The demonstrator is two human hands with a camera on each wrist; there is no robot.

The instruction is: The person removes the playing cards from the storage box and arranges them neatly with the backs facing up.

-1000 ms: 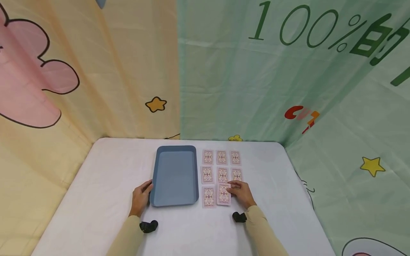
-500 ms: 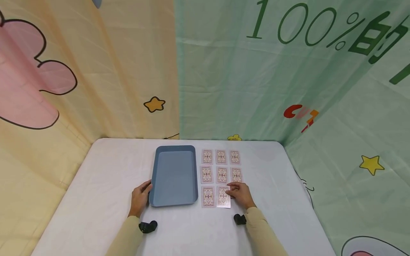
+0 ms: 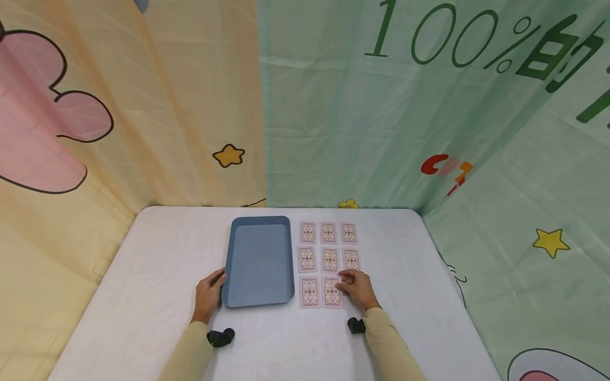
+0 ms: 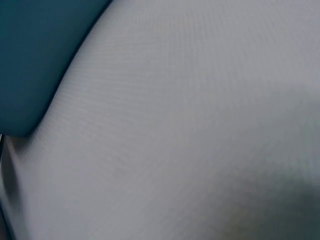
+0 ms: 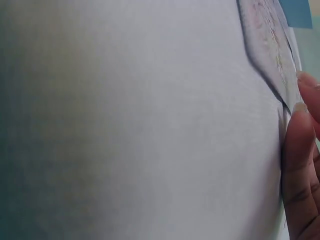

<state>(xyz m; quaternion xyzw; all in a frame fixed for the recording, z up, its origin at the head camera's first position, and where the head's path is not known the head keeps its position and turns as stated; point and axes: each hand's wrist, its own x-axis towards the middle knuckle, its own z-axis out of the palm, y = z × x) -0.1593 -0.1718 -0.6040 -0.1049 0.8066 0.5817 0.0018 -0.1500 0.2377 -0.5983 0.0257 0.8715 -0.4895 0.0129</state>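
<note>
A blue-grey tray (image 3: 259, 262) lies at the middle left of the table, and its corner fills the top left of the left wrist view. My left hand (image 3: 208, 296) holds the tray's left edge, thumb and fingers at the rim. Right of the tray, several patterned playing cards lie face down in rows. My right hand (image 3: 358, 290) pinches the right edge of the middle front playing card (image 3: 330, 295), which looks flat on the table. The right wrist view shows the fingertips (image 5: 300, 107) at that card's corner; the exact contact is hard to see.
The white tablecloth (image 3: 286, 344) covers the table. Another card (image 3: 310, 292) lies left of the pinched one, close to the tray. More cards (image 3: 329, 260) form the two rows behind. Printed curtains (image 3: 333, 106) hang at the table's back and sides.
The middle front card, held slightly raised over the back row's edge a second ago, has come down flat and slightly toward me. My left hand and the tray have stayed put.
</note>
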